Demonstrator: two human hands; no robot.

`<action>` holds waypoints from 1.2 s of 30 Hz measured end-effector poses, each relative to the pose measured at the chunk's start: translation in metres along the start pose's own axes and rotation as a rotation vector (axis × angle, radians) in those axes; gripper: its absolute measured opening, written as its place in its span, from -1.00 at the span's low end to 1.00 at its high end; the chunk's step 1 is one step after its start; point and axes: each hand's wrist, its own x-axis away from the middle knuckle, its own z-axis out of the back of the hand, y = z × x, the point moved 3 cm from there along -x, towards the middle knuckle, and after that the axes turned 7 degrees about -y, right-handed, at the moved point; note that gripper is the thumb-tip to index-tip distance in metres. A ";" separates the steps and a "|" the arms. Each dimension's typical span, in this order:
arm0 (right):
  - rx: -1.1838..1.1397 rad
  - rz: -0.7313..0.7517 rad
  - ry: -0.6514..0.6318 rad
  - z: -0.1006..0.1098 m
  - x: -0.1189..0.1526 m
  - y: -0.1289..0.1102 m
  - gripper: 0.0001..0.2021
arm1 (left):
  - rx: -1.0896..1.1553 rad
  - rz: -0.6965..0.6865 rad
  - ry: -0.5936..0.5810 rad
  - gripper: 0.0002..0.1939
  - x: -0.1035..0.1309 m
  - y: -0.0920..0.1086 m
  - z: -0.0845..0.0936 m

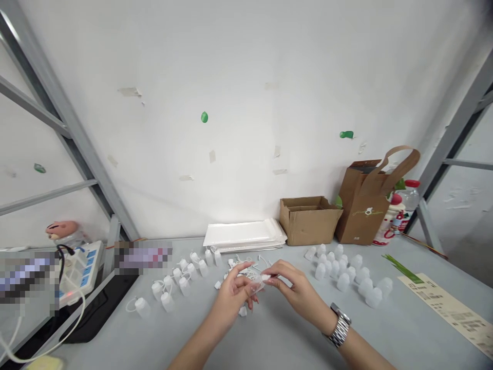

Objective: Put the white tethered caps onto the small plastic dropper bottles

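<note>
Between my hands, over the middle of the table, is a small translucent plastic bottle [256, 285]. My left hand [235, 288] is closed around its body. The fingertips of my right hand [289, 285] pinch a white cap [265, 277] at the bottle's mouth; how far it sits on, I cannot tell. Behind my hands lies a pile of loose white caps with straps [242, 259], partly hidden by my fingers. Several capped bottles [185, 286] with looped straps stand in rows to the left. To the right is a group of uncapped bottles [343, 281].
White padded envelopes [242, 235], an open cardboard box [310, 226] and a brown paper bag [358, 210] line the wall. Drink bottles [409, 198] stand behind the bag. A printed paper strip [450, 308] lies at right. At left are a power strip [90, 270] with cables and a black pad [100, 311].
</note>
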 end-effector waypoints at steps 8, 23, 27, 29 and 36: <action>-0.124 -0.199 0.095 -0.018 0.002 0.012 -0.80 | -0.094 -0.077 0.102 -0.44 0.001 -0.001 -0.002; -0.985 -0.345 0.283 -0.003 -0.005 0.022 -0.69 | -0.125 -0.131 0.154 -0.51 0.000 -0.001 0.004; -0.898 -0.357 0.243 -0.006 -0.005 0.022 -0.70 | -0.131 -0.116 0.148 -0.50 0.002 0.000 0.002; -0.851 -0.354 0.235 -0.007 -0.005 0.022 -0.69 | -0.132 -0.111 0.143 -0.50 0.002 -0.002 0.002; -0.710 -0.348 0.218 -0.008 -0.005 0.021 -0.71 | -0.145 -0.102 0.146 -0.51 0.002 -0.008 0.002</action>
